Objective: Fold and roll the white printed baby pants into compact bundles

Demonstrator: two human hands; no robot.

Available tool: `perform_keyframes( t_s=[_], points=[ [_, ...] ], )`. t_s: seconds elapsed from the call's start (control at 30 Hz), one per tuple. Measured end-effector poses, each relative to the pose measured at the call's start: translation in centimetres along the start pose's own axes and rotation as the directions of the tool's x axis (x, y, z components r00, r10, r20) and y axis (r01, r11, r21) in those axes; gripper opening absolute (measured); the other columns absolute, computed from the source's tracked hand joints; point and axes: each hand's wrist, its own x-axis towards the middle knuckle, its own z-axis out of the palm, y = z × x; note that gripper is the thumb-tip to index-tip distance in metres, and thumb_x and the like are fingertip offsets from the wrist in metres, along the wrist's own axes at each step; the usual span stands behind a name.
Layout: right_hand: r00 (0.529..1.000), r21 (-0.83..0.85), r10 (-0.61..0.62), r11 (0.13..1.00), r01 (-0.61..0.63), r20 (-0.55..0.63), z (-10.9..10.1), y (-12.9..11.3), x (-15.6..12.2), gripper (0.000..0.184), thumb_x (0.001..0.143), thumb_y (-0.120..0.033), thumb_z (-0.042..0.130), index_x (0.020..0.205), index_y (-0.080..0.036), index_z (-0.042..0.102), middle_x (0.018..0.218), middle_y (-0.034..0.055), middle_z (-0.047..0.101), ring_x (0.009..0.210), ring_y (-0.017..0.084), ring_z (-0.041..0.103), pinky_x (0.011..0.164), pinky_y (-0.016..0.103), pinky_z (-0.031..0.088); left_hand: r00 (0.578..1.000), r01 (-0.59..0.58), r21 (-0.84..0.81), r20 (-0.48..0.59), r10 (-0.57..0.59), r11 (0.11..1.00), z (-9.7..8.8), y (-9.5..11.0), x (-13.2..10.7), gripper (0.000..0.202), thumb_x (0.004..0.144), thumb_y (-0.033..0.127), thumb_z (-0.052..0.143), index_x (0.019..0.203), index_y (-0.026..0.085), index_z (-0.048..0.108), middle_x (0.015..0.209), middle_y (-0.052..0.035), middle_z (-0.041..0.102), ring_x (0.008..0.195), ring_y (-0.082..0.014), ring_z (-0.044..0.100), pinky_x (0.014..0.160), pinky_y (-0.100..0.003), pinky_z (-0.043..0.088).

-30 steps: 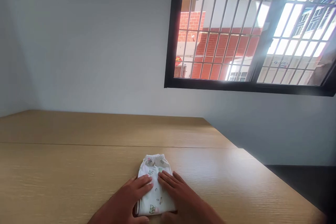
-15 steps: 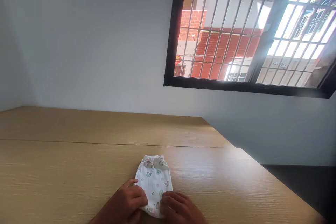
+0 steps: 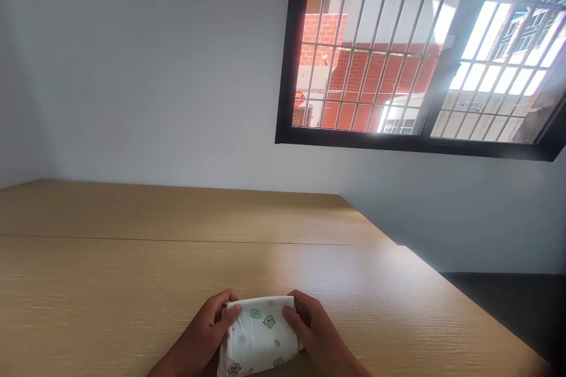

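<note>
head | left hand (image 3: pixel 198 333) and right hand (image 3: pixel 316 333) grip both ends | fingers (image 3: pixel 300 305) curled around folded white printed garment (image 3: pixel 259 336)

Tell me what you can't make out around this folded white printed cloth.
Head view:
Folded white printed cloth: lower end cut off by the bottom edge.
Left hand and right hand: fingertips hidden behind the cloth.
Sign outside the black-framed window: lettering too small, glare-washed.

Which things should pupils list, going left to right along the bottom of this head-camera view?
left hand → folded white printed garment → right hand
</note>
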Motion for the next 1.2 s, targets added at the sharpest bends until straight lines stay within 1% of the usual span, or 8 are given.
perform_keyframes(
  t_s=[0.17, 0.27, 0.37, 0.47, 0.63, 0.9, 1.07, 1.2],
  points=[
    [0.999, -0.049, 0.028, 0.998, -0.03, -0.043, 0.6, 0.6, -0.2, 0.019, 0.088, -0.038, 0.052, 0.091, -0.018, 0.051, 0.075, 0.0002, 0.049, 0.065, 0.015, 0.052, 0.055, 0.025, 0.042, 0.995, -0.061, 0.148, -0.063, 0.071, 0.987, -0.5, 0.2, -0.3, 0.035, 0.095, 0.053, 0.049, 0.096, 0.018, 0.054, 0.082, -0.0004, 0.053, 0.069, -0.0153, 0.05, 0.061, -0.025, 0.041],
    [0.992, -0.18, -0.03, 0.984, 0.007, -0.12, 0.9, 1.5, -0.3, 0.027, 0.084, -0.029, 0.052, 0.11, -0.018, 0.053, 0.088, 0.0044, 0.054, 0.074, 0.017, 0.055, 0.062, 0.028, 0.048, 0.956, -0.192, 0.377, -0.138, 0.26, 0.906, -0.4, 1.0, -1.0, 0.025, 0.1, 0.042, 0.041, 0.101, 0.021, 0.055, 0.103, -0.0059, 0.058, 0.089, -0.0197, 0.058, 0.08, -0.031, 0.049],
    [0.987, -0.248, -0.086, 0.968, 0.051, -0.134, 1.0, 2.1, -0.2, 0.026, 0.086, -0.025, 0.05, 0.112, -0.02, 0.053, 0.093, 0.0057, 0.054, 0.076, 0.018, 0.055, 0.063, 0.029, 0.049, 0.889, -0.388, 0.584, 0.033, 0.457, 0.713, 0.0, 1.6, -1.4, 0.022, 0.1, 0.032, 0.041, 0.113, 0.024, 0.057, 0.125, -0.0083, 0.057, 0.117, -0.0239, 0.053, 0.102, -0.037, 0.045],
    [0.982, -0.273, -0.143, 0.956, 0.104, -0.126, 1.0, 2.1, -0.2, 0.023, 0.089, -0.025, 0.047, 0.111, -0.021, 0.052, 0.099, 0.0069, 0.052, 0.077, 0.017, 0.056, 0.061, 0.029, 0.048, 0.874, -0.458, 0.688, 0.232, 0.427, 0.563, 0.6, 1.5, -1.2, 0.028, 0.095, 0.026, 0.048, 0.122, 0.027, 0.059, 0.142, -0.0064, 0.052, 0.13, -0.0282, 0.047, 0.113, -0.045, 0.038],
    [0.982, -0.27, -0.174, 0.951, 0.15, -0.069, 1.0, 1.4, -0.5, 0.026, 0.091, -0.024, 0.046, 0.118, -0.022, 0.049, 0.116, 0.0088, 0.048, 0.072, 0.014, 0.055, 0.063, 0.029, 0.05, 0.96, -0.279, 0.626, 0.195, 0.2, 0.728, 0.6, 1.0, -1.2, 0.046, 0.089, 0.03, 0.059, 0.135, 0.034, 0.053, 0.153, -0.0012, 0.042, 0.139, -0.0285, 0.041, 0.117, -0.043, 0.036],
    [0.993, -0.272, -0.12, 0.956, 0.11, -0.021, 0.9, 0.9, -0.8, 0.028, 0.09, -0.025, 0.049, 0.118, -0.022, 0.05, 0.115, 0.0083, 0.053, 0.077, 0.016, 0.056, 0.069, 0.03, 0.05, 0.996, -0.089, 0.466, 0.041, 0.079, 0.88, -0.2, 1.4, -1.6, 0.053, 0.087, 0.028, 0.056, 0.139, 0.03, 0.045, 0.143, -0.0054, 0.048, 0.129, -0.0256, 0.047, 0.112, -0.042, 0.04],
    [0.998, -0.179, -0.031, 0.984, 0.02, -0.063, 0.9, 1.1, -0.7, 0.031, 0.084, -0.025, 0.052, 0.114, -0.022, 0.051, 0.104, 0.0073, 0.055, 0.075, 0.017, 0.053, 0.066, 0.03, 0.048, 0.984, -0.168, 0.424, 0.014, 0.179, 0.89, -0.2, 1.6, -1.5, 0.037, 0.083, 0.022, 0.059, 0.12, 0.027, 0.057, 0.12, -0.0055, 0.058, 0.112, -0.0241, 0.054, 0.099, -0.038, 0.045],
    [0.99, 0.201, -0.119, 0.974, 0.102, 0.075, -0.5, -0.8, -1.2, 0.032, 0.086, -0.044, 0.06, 0.109, -0.022, 0.052, 0.094, 0.0045, 0.055, 0.083, 0.018, 0.051, 0.072, 0.029, 0.045, 0.965, -0.262, 0.186, 0.031, 0.261, 0.947, -0.7, 2.1, -2.5, 0.025, 0.087, 0.035, 0.063, 0.11, 0.027, 0.059, 0.109, -0.0042, 0.059, 0.105, -0.0244, 0.056, 0.095, -0.036, 0.045]
  ],
)
